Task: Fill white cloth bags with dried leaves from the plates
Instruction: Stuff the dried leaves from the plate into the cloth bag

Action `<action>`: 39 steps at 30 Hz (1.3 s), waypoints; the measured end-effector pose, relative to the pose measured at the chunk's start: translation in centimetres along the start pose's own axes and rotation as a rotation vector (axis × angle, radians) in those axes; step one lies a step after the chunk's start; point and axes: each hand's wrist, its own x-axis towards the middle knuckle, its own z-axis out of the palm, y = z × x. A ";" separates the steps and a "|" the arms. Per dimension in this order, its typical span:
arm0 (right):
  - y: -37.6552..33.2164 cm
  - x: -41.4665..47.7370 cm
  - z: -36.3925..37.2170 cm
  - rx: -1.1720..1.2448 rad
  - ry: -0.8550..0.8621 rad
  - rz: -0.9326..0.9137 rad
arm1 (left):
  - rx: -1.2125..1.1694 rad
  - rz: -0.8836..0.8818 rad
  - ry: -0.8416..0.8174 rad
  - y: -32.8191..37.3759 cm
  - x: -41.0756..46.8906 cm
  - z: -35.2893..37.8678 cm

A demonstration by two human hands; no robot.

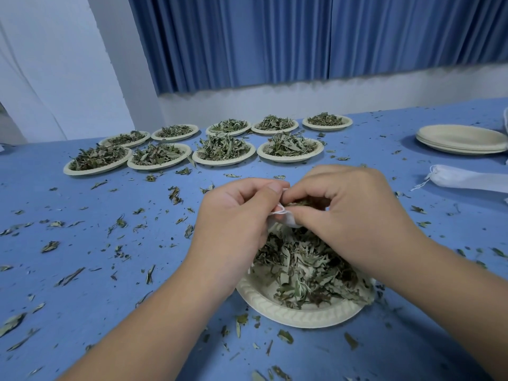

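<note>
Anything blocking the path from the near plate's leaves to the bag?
Nothing visible. The left hand and right hand pinch the bag just above the plate, right over its leaves. A few leaves show under the right fingers at the bag. The hands hide the bag's mouth.

The blue table (439, 215) carries one plate (288, 314) of dried leaves (302, 270) directly under the left hand (236, 213) and the right hand (354, 207). Beyond both hands stand nine filled plates (224, 161) in two rows. Far to the right of the right hand lie a stack of empty plates (461, 138) and, nearer, a white cloth bag (467, 178). Loose leaf pieces (49, 246) are scattered all around the hands.
</note>
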 end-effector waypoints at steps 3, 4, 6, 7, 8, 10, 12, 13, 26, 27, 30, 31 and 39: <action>0.1 0.1 -0.5 0.063 -0.044 0.069 | 0.003 0.008 0.011 0.1 0.0 -0.1; 0.1 0.1 -0.6 0.088 -0.036 0.088 | 0.006 0.009 0.012 0.1 0.0 -0.1; 0.0 0.1 -0.5 0.153 -0.018 0.103 | 0.013 0.007 0.011 0.2 0.0 -0.1; 0.0 0.1 -0.4 0.177 -0.010 0.103 | 0.017 0.006 0.010 0.2 0.0 0.0; -0.1 0.0 -0.2 0.179 0.001 0.099 | 0.024 0.006 0.009 0.1 -0.1 0.0; -0.2 0.0 0.1 0.104 0.031 0.069 | 0.038 0.008 0.005 0.1 -0.2 0.1; -0.2 0.1 0.3 0.013 0.061 0.032 | 0.033 0.007 0.002 0.1 -0.2 0.2; -0.2 0.1 0.5 -0.003 0.071 0.026 | 0.027 0.004 0.001 0.2 -0.2 0.2; 0.7 1.2 0.5 0.252 0.072 0.242 | -0.054 -0.033 -0.010 0.6 -0.2 0.0; 0.7 1.5 0.4 0.268 0.051 0.267 | -0.056 -0.031 -0.018 0.7 -0.3 0.0; 0.8 2.5 0.1 0.324 -0.105 0.379 | -0.052 -0.028 -0.040 0.9 -0.5 0.1; 0.7 2.9 0.0 0.321 -0.150 0.405 | -0.054 -0.032 -0.045 0.9 -0.5 0.1; -1.2 4.9 1.6 -0.121 -0.217 0.247 | -0.147 -0.014 -0.053 1.3 -0.3 -0.3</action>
